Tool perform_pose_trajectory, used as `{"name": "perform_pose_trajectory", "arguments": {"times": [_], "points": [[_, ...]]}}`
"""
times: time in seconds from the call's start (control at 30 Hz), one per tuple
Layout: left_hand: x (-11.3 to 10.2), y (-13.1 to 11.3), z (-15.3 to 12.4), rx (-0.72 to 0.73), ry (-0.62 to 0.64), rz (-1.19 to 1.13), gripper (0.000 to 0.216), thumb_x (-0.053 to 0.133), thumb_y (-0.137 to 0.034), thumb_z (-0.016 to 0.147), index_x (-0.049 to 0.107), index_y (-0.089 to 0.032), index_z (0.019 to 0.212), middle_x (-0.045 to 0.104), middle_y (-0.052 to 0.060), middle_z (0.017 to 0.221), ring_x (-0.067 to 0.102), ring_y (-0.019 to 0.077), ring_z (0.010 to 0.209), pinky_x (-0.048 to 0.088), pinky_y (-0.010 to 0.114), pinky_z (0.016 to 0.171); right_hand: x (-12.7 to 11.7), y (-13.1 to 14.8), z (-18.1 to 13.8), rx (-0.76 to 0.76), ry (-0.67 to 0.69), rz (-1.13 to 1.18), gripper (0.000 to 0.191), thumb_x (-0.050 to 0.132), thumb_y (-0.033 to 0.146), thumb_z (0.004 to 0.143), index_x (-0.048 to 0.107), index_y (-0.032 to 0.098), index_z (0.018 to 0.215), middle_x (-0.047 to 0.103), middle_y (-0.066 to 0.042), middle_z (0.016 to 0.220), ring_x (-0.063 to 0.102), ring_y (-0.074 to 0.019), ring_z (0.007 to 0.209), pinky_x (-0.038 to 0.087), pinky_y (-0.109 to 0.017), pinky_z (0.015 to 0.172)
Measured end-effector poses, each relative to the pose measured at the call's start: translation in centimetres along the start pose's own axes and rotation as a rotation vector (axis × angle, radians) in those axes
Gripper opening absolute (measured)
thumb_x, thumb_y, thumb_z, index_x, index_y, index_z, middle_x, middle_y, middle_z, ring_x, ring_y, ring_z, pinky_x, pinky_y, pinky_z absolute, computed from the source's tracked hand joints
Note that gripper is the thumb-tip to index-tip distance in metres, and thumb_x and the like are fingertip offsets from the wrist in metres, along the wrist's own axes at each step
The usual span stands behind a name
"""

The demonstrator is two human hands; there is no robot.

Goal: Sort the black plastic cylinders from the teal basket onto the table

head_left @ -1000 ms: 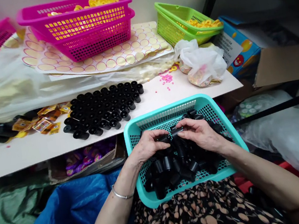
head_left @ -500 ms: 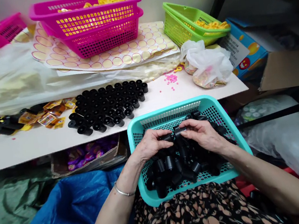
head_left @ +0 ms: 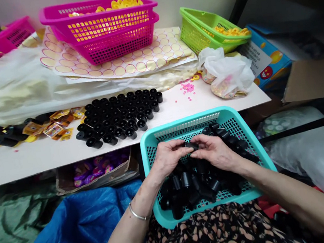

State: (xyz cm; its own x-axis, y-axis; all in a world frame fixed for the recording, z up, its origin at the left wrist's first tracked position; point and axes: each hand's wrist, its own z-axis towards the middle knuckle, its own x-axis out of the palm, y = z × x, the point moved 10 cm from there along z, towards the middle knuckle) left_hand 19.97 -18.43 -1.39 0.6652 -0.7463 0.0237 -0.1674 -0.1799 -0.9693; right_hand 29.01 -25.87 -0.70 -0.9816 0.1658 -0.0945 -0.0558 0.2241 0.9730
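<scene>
My left hand and my right hand meet above a turquoise basket. Between their fingertips they pinch a small black plastic cylinder, largely covered by the fingers. Whether it is one piece or two joined pieces I cannot tell. Loose black cylinders lie jumbled in the basket below both hands. On the white table, just beyond the basket, several black cylinders stand upright in close rows with their open ends up.
Pink baskets and a green basket with yellow pieces stand at the back. Small orange packets lie left of the rows. Pink beads and a white plastic bag are at right. A blue sheet hangs below.
My hands have come closer together, bringing the black pieces they held end to end between the fingertips. The view has shifted slightly.
</scene>
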Motion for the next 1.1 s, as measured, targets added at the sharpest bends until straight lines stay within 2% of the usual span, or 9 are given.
{"name": "perform_pose_trajectory", "arguments": {"times": [0.13,0.27,0.37,0.5,0.63,0.8,0.9,1.0,1.1], "points": [[1.0,-2.6,-0.7,0.19,0.039,0.18,0.032,0.067,-0.024,0.073,0.069,-0.021,0.105,0.069,0.003,0.103,0.061,0.021,0.097,0.044,0.035,0.093,0.9,2.5,0.5,-0.172,-0.006,-0.358,0.028,0.058,0.016,0.074,0.058,0.021,0.102,0.059,-0.004,0.098,0.054,-0.0184,0.091,0.044,-0.032,0.082],[-0.9,-3.7,-0.8,0.252,-0.125,0.196,0.046,0.068,-0.029,0.073,0.062,-0.019,0.117,0.064,0.007,0.113,0.061,0.0199,0.094,0.049,0.034,0.087,-0.2,6.2,2.4,-0.321,-0.14,-0.717,0.023,0.056,0.017,0.074,0.06,0.019,0.097,0.057,-0.007,0.099,0.049,-0.0218,0.096,0.041,-0.035,0.085],[-2.9,-4.4,-0.9,0.294,-0.25,0.203,0.046,0.069,-0.034,0.072,0.061,-0.017,0.114,0.063,0.008,0.107,0.06,0.0177,0.086,0.05,0.031,0.08,-3.0,7.4,6.6,-0.293,-0.291,-0.711,0.026,0.058,0.025,0.075,0.058,0.018,0.1,0.06,-0.005,0.096,0.052,-0.0198,0.092,0.042,-0.033,0.082],[-3.3,-4.6,-1.0,0.301,-0.225,0.454,0.019,0.064,-0.03,0.077,0.065,-0.017,0.09,0.062,0.004,0.084,0.057,0.0162,0.078,0.046,0.028,0.073,-5.5,6.2,14.3,-0.141,-0.34,-0.776,0.029,0.056,0.024,0.071,0.059,0.014,0.098,0.063,-0.007,0.09,0.055,-0.0191,0.08,0.042,-0.029,0.072],[-2.7,-3.6,-1.7,0.294,-0.118,0.581,0.011,0.061,-0.027,0.079,0.063,-0.017,0.082,0.06,0.003,0.08,0.054,0.0148,0.075,0.043,0.027,0.072,-5.5,5.6,19.7,-0.117,-0.344,-0.824,0.026,0.053,0.018,0.067,0.06,0.01,0.092,0.063,-0.011,0.085,0.056,-0.0228,0.079,0.041,-0.03,0.068],[-4.0,-2.9,-2.4,0.277,-0.134,0.629,0.009,0.056,-0.019,0.079,0.061,-0.016,0.087,0.06,0.003,0.083,0.055,0.0146,0.079,0.043,0.027,0.076,-4.0,6.2,23.0,-0.138,-0.306,-0.839,0.027,0.052,0.014,0.067,0.057,0.01,0.094,0.063,-0.011,0.089,0.054,-0.0225,0.082,0.041,-0.03,0.07],[-3.8,-2.0,-2.0,0.245,-0.047,0.715,0.014,0.049,-0.011,0.078,0.06,-0.017,0.085,0.061,0.004,0.086,0.056,0.0158,0.083,0.043,0.028,0.078,-4.1,7.2,22.2,-0.153,-0.325,-0.844,0.031,0.053,0.012,0.066,0.056,0.011,0.097,0.062,-0.01,0.09,0.052,-0.0215,0.082,0.042,-0.031,0.072],[-2.7,-0.6,-1.7,0.217,0.084,0.869,0.016,0.045,-0.008,0.075,0.058,-0.017,0.077,0.06,0.005,0.082,0.056,0.0173,0.081,0.042,0.028,0.074,-3.6,8.5,17.9,-0.239,-0.269,-0.794,0.015,0.053,0.016,0.071,0.058,0.012,0.085,0.06,-0.007,0.079,0.051,-0.0185,0.075,0.041,-0.03,0.069],[-2.1,0.9,-1.2,0.135,0.146,1.062,0.012,0.045,-0.008,0.071,0.055,-0.016,0.07,0.058,0.007,0.077,0.056,0.0189,0.074,0.039,0.029,0.066,0.5,6.4,11.5,-0.221,0.235,-0.728,0.011,0.052,0.021,0.078,0.058,0.013,0.074,0.057,-0.003,0.067,0.049,-0.0135,0.063,0.04,-0.026,0.061]]}}
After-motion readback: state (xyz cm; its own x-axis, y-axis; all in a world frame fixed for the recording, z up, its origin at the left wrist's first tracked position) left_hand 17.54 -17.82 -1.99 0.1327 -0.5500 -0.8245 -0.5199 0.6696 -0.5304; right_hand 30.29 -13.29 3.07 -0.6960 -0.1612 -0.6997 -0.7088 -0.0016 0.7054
